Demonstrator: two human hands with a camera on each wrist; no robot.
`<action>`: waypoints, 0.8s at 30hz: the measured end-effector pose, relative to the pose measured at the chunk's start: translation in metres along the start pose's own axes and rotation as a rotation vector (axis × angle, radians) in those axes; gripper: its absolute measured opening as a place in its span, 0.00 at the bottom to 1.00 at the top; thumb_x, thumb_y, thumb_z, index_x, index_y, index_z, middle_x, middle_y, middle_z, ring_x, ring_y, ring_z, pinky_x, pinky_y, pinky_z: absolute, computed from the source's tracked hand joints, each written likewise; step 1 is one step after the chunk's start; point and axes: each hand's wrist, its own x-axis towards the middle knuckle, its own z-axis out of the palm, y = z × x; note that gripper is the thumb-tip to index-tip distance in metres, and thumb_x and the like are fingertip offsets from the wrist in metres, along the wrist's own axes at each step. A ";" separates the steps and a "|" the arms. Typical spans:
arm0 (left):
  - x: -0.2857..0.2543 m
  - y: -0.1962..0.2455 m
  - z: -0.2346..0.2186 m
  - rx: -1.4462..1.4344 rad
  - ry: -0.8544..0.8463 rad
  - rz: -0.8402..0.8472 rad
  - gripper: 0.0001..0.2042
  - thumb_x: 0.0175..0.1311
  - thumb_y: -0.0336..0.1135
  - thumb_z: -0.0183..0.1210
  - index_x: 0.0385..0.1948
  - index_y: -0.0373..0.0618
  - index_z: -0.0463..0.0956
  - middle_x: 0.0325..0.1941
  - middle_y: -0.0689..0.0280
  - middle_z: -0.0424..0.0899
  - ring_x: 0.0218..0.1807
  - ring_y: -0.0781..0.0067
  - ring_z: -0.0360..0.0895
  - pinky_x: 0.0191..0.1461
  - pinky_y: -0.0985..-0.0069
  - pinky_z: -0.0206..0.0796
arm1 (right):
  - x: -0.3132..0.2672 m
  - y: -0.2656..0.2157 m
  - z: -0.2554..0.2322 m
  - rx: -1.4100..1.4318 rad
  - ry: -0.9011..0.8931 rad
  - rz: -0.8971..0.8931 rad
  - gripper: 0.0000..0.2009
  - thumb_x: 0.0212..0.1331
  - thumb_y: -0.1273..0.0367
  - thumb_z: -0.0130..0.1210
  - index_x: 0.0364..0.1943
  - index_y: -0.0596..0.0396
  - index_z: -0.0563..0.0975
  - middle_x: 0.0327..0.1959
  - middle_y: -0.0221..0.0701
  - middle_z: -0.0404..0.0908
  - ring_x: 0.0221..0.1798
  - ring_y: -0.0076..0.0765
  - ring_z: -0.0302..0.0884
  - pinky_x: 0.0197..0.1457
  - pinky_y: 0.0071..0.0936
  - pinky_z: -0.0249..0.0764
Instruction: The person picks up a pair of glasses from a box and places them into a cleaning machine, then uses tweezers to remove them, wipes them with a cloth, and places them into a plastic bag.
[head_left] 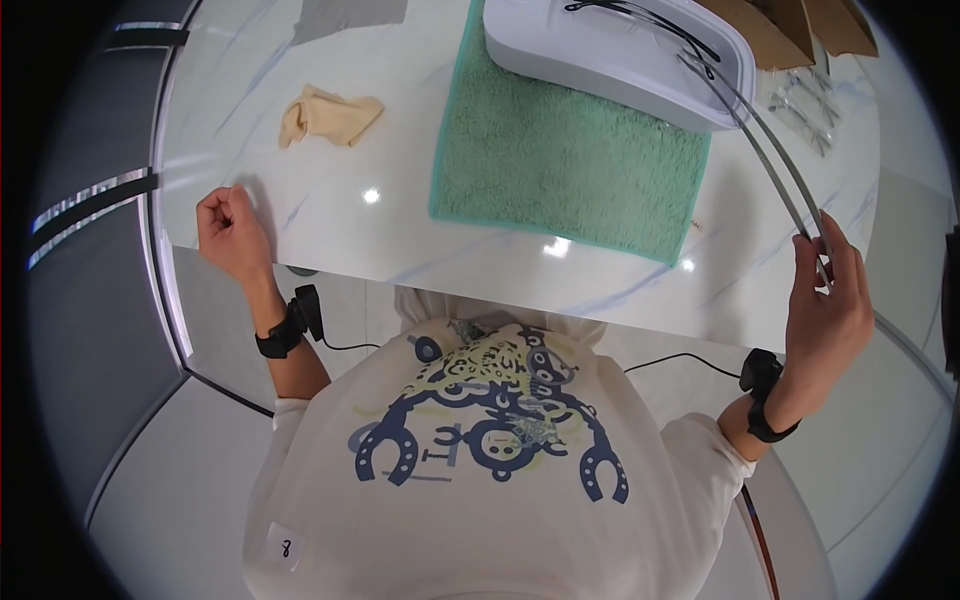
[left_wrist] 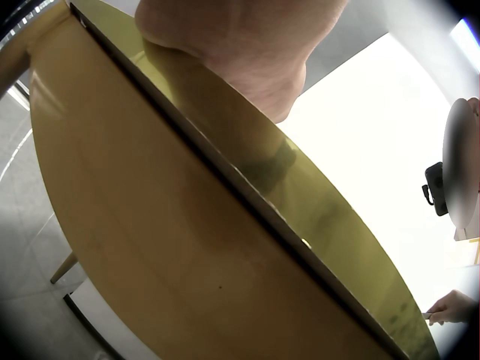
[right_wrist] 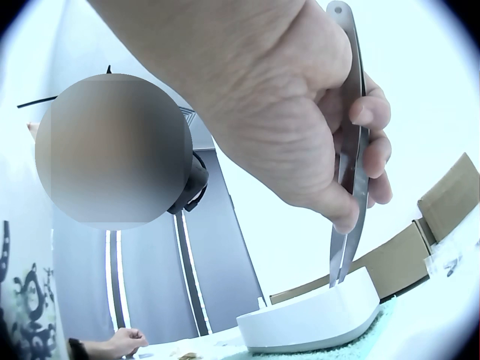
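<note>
Long metal tweezers (head_left: 775, 160) (right_wrist: 352, 157) are pinched in my right hand (head_left: 832, 310) (right_wrist: 277, 112), beyond the table's right front. Their tips reach over the white basin (head_left: 590, 68) (right_wrist: 307, 324), beside thin black-framed glasses (head_left: 655, 18) inside it; whether the tips touch the frame I cannot tell. The basin stands on a green towel (head_left: 570, 160). On the table's left front rests my left hand (head_left: 233, 232) (left_wrist: 247, 49), fingers curled in and holding nothing. A crumpled beige cloth (head_left: 330, 117) lies beyond it.
A grey sheet (head_left: 348, 18) lies at the back left. At the back right are an open cardboard box (head_left: 765, 30) and clear plastic packets (head_left: 805, 108). The white marbled table (head_left: 340, 220) ends just in front of the torso.
</note>
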 end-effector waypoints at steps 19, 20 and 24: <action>0.001 -0.004 0.002 0.020 0.047 0.009 0.05 0.64 0.29 0.64 0.31 0.40 0.78 0.22 0.79 0.69 0.25 0.91 0.59 0.29 0.88 0.52 | 0.006 0.006 -0.012 0.094 -0.075 -0.020 0.16 0.52 0.70 0.71 0.47 0.48 0.84 0.29 0.26 0.83 0.24 0.24 0.78 0.26 0.22 0.75; 0.001 -0.004 0.002 0.015 0.049 0.003 0.05 0.64 0.29 0.64 0.31 0.40 0.78 0.22 0.79 0.69 0.25 0.91 0.59 0.29 0.88 0.52 | 0.007 0.005 -0.013 0.087 -0.074 -0.024 0.16 0.52 0.70 0.71 0.47 0.48 0.84 0.29 0.26 0.83 0.24 0.24 0.78 0.26 0.22 0.75; 0.001 -0.010 -0.003 -0.001 0.024 -0.016 0.05 0.66 0.29 0.64 0.32 0.41 0.78 0.24 0.79 0.70 0.27 0.90 0.62 0.32 0.88 0.54 | 0.011 0.001 -0.014 0.090 -0.088 -0.026 0.15 0.52 0.71 0.71 0.45 0.49 0.84 0.28 0.27 0.83 0.24 0.24 0.77 0.25 0.22 0.75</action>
